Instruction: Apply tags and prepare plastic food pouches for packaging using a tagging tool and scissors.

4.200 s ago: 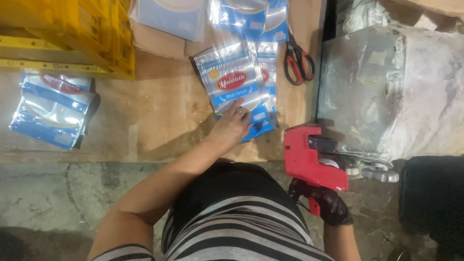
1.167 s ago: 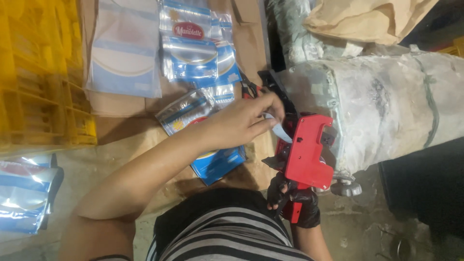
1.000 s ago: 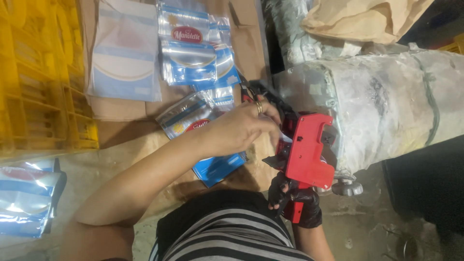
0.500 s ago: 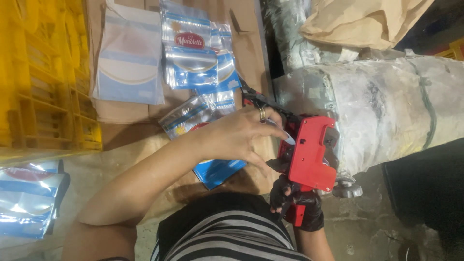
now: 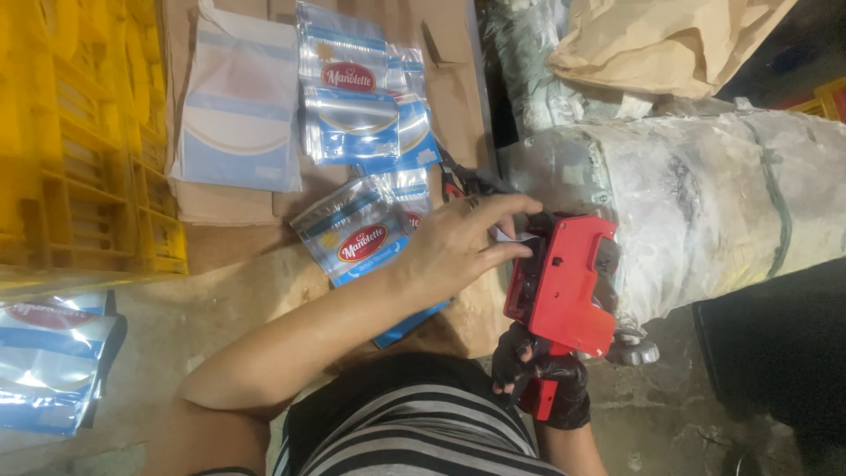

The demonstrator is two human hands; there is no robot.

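The gloved right hand (image 5: 539, 377) grips a red label gun (image 5: 564, 282) by its handle. The bare left hand (image 5: 463, 247) pinches at the gun's far end, just right of a foil pouch (image 5: 357, 238) on cardboard (image 5: 229, 264).

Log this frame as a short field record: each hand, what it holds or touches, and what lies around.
left hand: bare, fingertips on the front of the red label gun
right hand: in a black glove, gripping the gun's handle
under the left hand: blue and silver foil pouches on brown cardboard
upper left: pale blue pouch, yellow plastic crate
right: plastic-wrapped bundle, brown paper bag
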